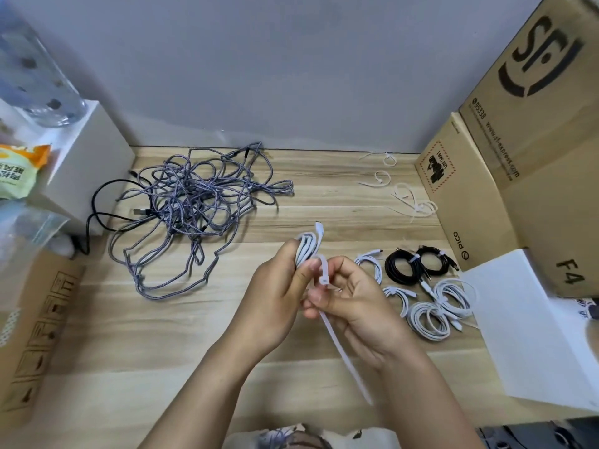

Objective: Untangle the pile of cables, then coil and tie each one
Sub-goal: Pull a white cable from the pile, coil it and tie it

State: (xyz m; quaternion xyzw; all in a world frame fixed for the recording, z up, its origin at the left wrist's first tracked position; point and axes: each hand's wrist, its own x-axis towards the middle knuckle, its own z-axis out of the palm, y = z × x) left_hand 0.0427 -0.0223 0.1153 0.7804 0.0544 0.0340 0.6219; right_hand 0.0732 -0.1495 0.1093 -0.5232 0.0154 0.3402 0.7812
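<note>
white cable coil [306, 251] — between both hands [319, 294]

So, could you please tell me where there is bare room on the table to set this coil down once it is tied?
Bare wood lies in front of the tangled grey cables, left of the left hand, and between the loose zip ties and the tied coils. It is crowded at the coils, hemmed by the white box.

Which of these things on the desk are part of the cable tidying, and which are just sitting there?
Part of the job:
white cable held in left hand
zip tie in right hand
tangled grey cables
tied coils
spare zip ties

Just lying about:
cardboard boxes
snack packet
</note>
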